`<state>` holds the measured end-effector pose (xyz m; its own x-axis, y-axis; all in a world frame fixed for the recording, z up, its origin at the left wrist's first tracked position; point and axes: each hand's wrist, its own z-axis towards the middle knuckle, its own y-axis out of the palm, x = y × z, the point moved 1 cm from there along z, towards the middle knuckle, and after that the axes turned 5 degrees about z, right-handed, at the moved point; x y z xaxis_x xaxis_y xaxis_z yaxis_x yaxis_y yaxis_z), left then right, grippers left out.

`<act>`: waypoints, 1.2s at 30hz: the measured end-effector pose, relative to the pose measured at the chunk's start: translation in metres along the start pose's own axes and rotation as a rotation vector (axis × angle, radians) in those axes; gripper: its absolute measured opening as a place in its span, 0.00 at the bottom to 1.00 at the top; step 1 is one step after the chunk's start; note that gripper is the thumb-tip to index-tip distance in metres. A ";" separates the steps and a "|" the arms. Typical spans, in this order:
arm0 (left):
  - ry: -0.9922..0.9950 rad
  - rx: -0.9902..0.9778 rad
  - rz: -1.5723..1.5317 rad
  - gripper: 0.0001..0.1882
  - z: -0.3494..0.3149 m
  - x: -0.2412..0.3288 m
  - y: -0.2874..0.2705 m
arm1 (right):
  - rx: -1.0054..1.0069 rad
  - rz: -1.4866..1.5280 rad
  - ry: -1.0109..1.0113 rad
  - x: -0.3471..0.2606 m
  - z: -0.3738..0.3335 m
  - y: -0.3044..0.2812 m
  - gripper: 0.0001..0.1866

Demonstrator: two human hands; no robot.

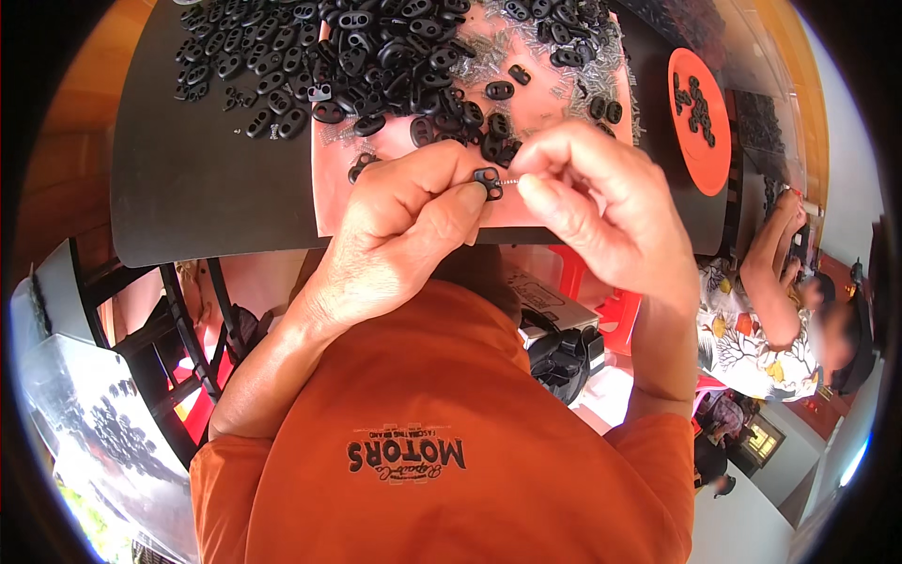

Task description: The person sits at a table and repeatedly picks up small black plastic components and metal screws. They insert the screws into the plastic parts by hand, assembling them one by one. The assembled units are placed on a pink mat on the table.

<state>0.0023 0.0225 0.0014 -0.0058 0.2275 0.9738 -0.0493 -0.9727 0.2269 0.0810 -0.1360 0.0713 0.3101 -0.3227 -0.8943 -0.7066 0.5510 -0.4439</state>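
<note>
Near the table's front edge, my left hand [395, 226] is closed, pinching a small black cord lock piece [488, 181] with round holes between thumb and forefinger. A thin metal coil spring [508, 181] sticks out sideways from this piece. Its other end meets the thumb and forefinger of my right hand [611, 202], which is closed in a pinch on it. Just beyond my hands, many black cord lock parts [390, 61] lie heaped. Loose springs [489, 52] are scattered among them on a pink sheet [334, 202].
The dark table [188, 188] has more black parts [254, 56] spread at its left. On the right stands an orange plate [709, 169] holding small black pieces [695, 111]. Further right another person [770, 310] in a patterned shirt sits with arms raised. A red stool [615, 310] stands below.
</note>
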 end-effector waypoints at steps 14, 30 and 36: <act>0.005 -0.160 0.088 0.10 0.004 0.008 -0.002 | 0.044 -0.071 -0.205 0.013 -0.003 0.012 0.05; 0.149 -0.146 0.194 0.06 0.010 0.005 0.001 | 0.020 -0.051 -0.210 0.014 -0.004 0.012 0.04; 0.107 -0.116 0.126 0.06 0.011 0.006 0.005 | 0.004 -0.095 -0.218 0.013 -0.005 0.005 0.04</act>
<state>0.0128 0.0189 0.0086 -0.1248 0.1143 0.9856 -0.1566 -0.9832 0.0942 0.0780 -0.1411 0.0580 0.5057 -0.2000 -0.8392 -0.6652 0.5291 -0.5269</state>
